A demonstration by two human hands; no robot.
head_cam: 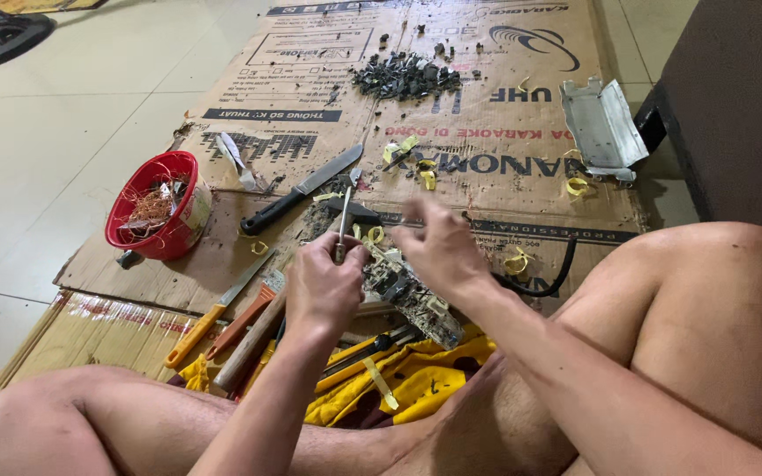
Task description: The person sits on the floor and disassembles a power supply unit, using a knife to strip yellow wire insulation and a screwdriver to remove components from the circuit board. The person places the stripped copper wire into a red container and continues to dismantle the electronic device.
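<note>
The cardboard is matt, rough and stained, lying on glossy smooth floor tiles. The bowl is shiny red plastic; the knife has a dull metal blade and black handle. The bent sheet is pale brushed metal, the cloth soft yellow.

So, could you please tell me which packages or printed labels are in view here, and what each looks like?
Flattened carton: on the floor ahead of the hands, large brown cardboard with black and red print.
Second carton: tucked under the first at lower left, brown with a reddish printed strip.
No screens or signs show.
</note>
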